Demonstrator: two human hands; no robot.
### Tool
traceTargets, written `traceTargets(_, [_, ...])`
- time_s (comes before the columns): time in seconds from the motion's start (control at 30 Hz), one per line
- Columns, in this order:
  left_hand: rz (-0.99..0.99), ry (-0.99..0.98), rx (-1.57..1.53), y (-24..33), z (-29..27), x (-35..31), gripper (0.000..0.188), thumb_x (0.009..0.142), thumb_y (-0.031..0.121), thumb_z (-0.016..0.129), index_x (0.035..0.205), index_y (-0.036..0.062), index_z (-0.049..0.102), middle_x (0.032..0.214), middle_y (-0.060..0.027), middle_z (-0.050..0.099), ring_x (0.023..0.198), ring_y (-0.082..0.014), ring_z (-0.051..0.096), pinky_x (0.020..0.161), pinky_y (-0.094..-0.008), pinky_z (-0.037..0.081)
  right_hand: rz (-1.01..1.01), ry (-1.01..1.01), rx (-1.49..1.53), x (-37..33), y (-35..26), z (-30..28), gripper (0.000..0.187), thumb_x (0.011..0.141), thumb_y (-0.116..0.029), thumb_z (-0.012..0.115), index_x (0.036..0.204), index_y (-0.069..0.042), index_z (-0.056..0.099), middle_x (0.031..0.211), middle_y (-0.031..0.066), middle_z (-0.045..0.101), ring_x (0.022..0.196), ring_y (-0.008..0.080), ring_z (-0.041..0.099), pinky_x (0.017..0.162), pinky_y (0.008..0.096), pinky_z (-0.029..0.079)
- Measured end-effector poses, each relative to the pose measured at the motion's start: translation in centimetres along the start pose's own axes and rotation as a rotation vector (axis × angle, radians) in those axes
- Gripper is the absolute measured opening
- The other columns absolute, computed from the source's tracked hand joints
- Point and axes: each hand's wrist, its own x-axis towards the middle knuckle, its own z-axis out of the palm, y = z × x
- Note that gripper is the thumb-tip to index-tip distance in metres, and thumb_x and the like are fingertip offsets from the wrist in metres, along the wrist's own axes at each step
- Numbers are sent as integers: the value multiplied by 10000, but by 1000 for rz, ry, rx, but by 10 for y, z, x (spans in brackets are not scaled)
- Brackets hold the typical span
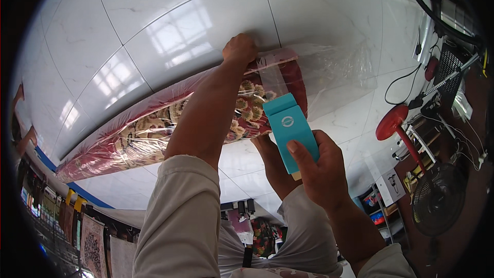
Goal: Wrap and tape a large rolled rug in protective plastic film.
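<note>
A rolled red carpet with a beige floral pattern [154, 118] lies slantwise across the floor, wrapped in clear plastic. Loose plastic film [334, 72] spreads past its right end. My left hand [240, 48] is closed at the roll's far edge, near that end; its fingertips and anything in them are hidden. A clear strip [272, 80], which looks like tape, crosses the roll just right of this hand. Above the near side of the roll, my right hand [321, 172] grips a teal tape dispenser [292, 126], thumb on top, its toothed edge facing away from me.
Glossy white tiles [180, 31] form the floor. At the right stand a red lamp-like object [393, 122], a black fan [439, 198] and loose cables [406, 82]. My bare lower leg [275, 167] is beside the roll. Hanging rugs [92, 244] are at lower left.
</note>
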Motion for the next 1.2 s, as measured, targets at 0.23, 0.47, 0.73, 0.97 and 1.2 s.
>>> traceTargets(0.23, [525, -262, -84, 0, -11, -50, 434, 1007, 422, 387, 1339, 192, 547, 1220, -153, 640, 1175, -297, 578, 996, -404, 448, 62, 8, 56, -14, -3, -4, 396, 918, -345, 651, 956, 47, 608, 820, 121, 664, 735, 141, 633, 666, 281, 508])
traceTargets(0.47, [665, 614, -203, -40, -24, -134, 203, 928, 173, 529, 1038, 58, 655, 1025, -184, 651, 1028, -337, 610, 868, -435, 486, 55, 49, 55, -19, -10, -16, 430, 924, -373, 639, 969, 55, 637, 809, 89, 656, 715, 119, 610, 660, 273, 505])
traceTargets(0.73, [496, 386, 101, -56, 32, -211, 718, 925, 492, 471, 1447, 14, 354, 1518, -180, 325, 1428, -367, 250, 1176, -498, 162, -32, 70, -32, 2, -57, -7, 493, 911, -428, 625, 935, 65, 636, 784, 111, 642, 675, 160, 622, 610, 291, 514])
traceTargets(0.97, [488, 446, 62, -61, 38, -186, 601, 953, 421, 453, 1421, 46, 412, 1487, -130, 391, 1408, -353, 294, 1174, -487, 190, 52, 55, -95, -19, -33, 0, 507, 908, -421, 627, 993, 79, 625, 828, 129, 649, 716, 172, 625, 652, 308, 518])
traceTargets(1.2, [400, 473, -66, -46, 31, -185, 368, 919, 209, 478, 1256, 105, 583, 1326, -77, 570, 1301, -268, 462, 1137, -466, 287, 139, 82, -118, -36, 33, 6, 500, 901, -419, 623, 929, 80, 629, 794, 138, 654, 710, 183, 619, 663, 330, 505])
